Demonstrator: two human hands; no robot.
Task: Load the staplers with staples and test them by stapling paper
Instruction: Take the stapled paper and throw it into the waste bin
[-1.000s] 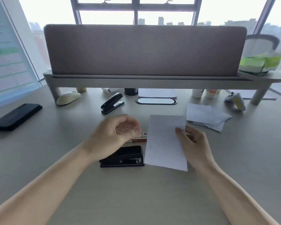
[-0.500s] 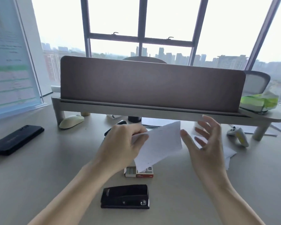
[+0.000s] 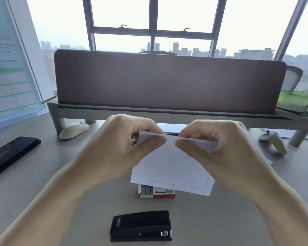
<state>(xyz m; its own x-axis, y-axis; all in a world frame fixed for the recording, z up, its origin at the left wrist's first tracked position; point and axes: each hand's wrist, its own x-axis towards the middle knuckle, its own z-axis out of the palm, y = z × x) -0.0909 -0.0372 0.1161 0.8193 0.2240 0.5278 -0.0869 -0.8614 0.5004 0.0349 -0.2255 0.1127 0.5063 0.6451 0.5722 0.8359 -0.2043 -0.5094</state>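
Left hand [image 3: 124, 148] raised over mid-desk, thumb and curled fingers pinching the upper edge of the paper [image 3: 171, 171] at its 9 o'clock end. Right hand [image 3: 226, 150] likewise pinching the same edge toward 3 o'clock, thumbs nearly meeting at the middle. Upper edge bent over between the two grips; exact fold not readable. Sheet clear of the desk [image 3: 43, 192], lower edge hanging free above the staple box [image 3: 156, 192] and hiding that box's 12 o'clock half. Faint marks along the lower edge of the sheet, too small to identify. Black stapler [image 3: 140, 226] closed and flat at 6 o'clock from the box, apart from it, untouched by either hand. Small metallic glint [image 3: 134, 142] behind the left fingers, not identifiable. Sliver of further white sheets [image 3: 268, 159] at 3 o'clock past the right wrist, remainder hidden. Both forearms cut off by the lower frame edge. Bare desk surface at 7 to 8 o'clock between the left forearm and the phone [image 3: 11, 153], itself cut by the 9 o'clock frame edge; more bare surface at 4 to 5 o'clock beyond the right forearm. Mouse [image 3: 73, 130] at 10 o'clock, just beside a leg of the shelf [image 3: 167, 112]. Game controller [image 3: 274, 141] at 2 o'clock, near the opposite leg.
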